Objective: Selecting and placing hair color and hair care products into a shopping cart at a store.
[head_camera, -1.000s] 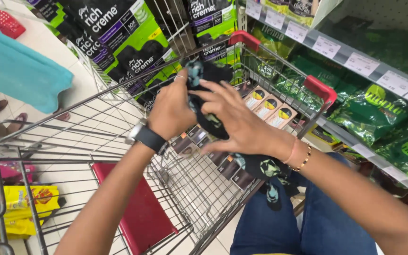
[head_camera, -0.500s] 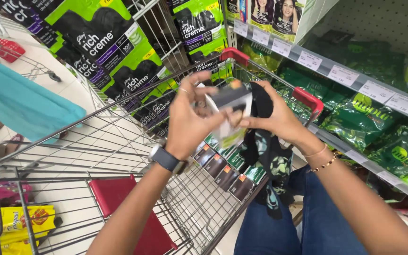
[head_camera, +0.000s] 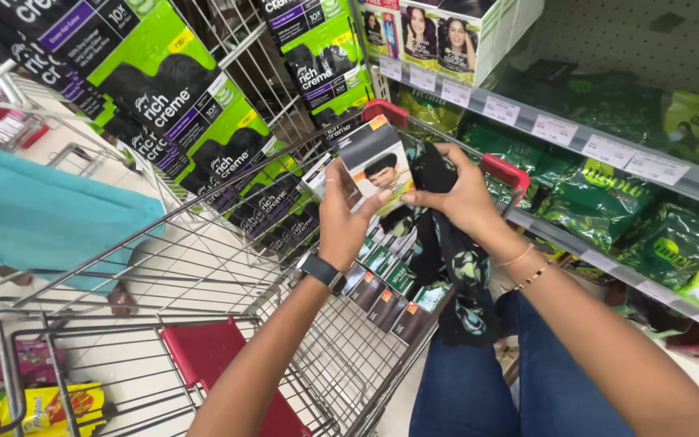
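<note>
Holding: left hand (head_camera: 341, 218) clamped on a small hair-dye box (head_camera: 375, 162), thumb against its front face, fingers curled behind it, the box raised above the far end of the shopping cart (head_camera: 204, 267).
Steadying: right hand (head_camera: 459, 194) closed with its fingertips on the box's right edge, and pinching a dark printed cloth (head_camera: 446, 251) that hangs down just right of the cart.
Step in hand: by the look of it, the box is being checked or turned between both hands, not yet set down.
Next move calls for: likely one hand letting go while the other keeps a firm pinch, since the box is light and the cloth crowds it.
In the cart: rows of small dye boxes (head_camera: 386, 279) stacked at its far end, directly below the raised box; a red child-seat flap (head_camera: 204, 356) at its near end.
Beyond the cart: green sachets on the shelf (head_camera: 600, 194) to its right; green-and-black hanging packs (head_camera: 171, 89) to its far left.
</note>
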